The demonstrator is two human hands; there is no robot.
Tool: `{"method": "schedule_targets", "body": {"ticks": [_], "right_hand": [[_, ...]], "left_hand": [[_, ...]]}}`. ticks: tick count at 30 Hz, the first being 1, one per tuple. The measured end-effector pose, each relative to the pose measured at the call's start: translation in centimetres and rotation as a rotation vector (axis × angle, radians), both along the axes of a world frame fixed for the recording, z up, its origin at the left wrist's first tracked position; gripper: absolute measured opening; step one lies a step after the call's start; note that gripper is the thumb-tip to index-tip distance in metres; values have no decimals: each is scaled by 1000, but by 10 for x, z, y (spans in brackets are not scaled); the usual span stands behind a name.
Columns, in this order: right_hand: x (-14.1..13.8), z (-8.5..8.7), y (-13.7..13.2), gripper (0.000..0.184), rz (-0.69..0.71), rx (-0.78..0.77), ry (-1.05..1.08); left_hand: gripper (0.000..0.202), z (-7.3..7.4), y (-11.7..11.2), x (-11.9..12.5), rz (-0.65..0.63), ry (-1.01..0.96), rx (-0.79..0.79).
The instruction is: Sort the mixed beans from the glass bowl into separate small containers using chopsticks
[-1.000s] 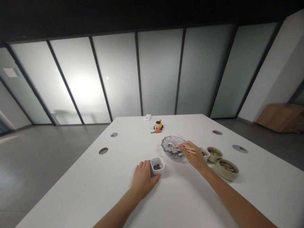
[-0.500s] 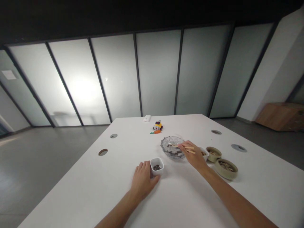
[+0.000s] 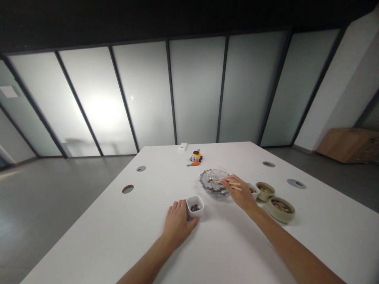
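Note:
My left hand (image 3: 177,222) rests on the table, its fingers and thumb curled against the left and near sides of a small white square bowl (image 3: 195,214). Several small dark pieces (image 3: 194,208) lie in that bowl. In my right hand (image 3: 242,195) is a pair of wooden chopsticks (image 3: 236,184), pinched near their middle. Their tips reach into a clear cut-glass bowl (image 3: 203,185), close to a few dark pieces on its far left side. More dark pieces line the near part of the glass bowl. Whether the tips grip a piece is too small to tell.
Right of my right hand stand another white bowl (image 3: 255,194), partly hidden, and two olive-green round dishes (image 3: 280,215) with contents. Farther back lie an orange toy carrot (image 3: 195,163), a yellow toy vehicle (image 3: 196,156) and a white device (image 3: 183,146). The white table (image 3: 142,228) has several round holes.
The chopsticks and my right hand have shifted very slightly, with the tips still inside the glass bowl. My left hand stays at the white bowl. The whole view has moved a little.

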State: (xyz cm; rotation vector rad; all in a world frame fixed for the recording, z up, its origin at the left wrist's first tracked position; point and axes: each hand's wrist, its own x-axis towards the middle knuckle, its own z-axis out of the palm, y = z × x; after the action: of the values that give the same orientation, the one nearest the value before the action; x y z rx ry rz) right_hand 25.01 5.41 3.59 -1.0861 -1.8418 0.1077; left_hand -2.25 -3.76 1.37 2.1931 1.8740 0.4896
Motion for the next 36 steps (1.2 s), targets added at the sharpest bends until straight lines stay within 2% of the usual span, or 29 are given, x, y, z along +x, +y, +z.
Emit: {"method": "schedule_targets", "body": {"ticks": [10, 19, 25, 30, 34, 36], "right_hand": [[-1, -4, -1, 41, 91, -16, 52], [4, -3, 2, 41, 59, -15, 59], [8, 6, 5, 42, -13, 23, 107], [8, 19, 1, 45, -53, 38, 146], [7, 22, -1, 45, -54, 14, 189], [7, 22, 0, 45, -44, -34, 280]], "left_hand": [[32, 1, -1, 0, -2, -4, 13], [33, 0, 0, 0, 0, 10, 6], [31, 0, 0, -1, -4, 8, 12], [32, 2, 0, 1, 56, -26, -10], [33, 0, 1, 1, 79, -69, -14], [32, 0, 2, 0, 93, -84, -17]]}}
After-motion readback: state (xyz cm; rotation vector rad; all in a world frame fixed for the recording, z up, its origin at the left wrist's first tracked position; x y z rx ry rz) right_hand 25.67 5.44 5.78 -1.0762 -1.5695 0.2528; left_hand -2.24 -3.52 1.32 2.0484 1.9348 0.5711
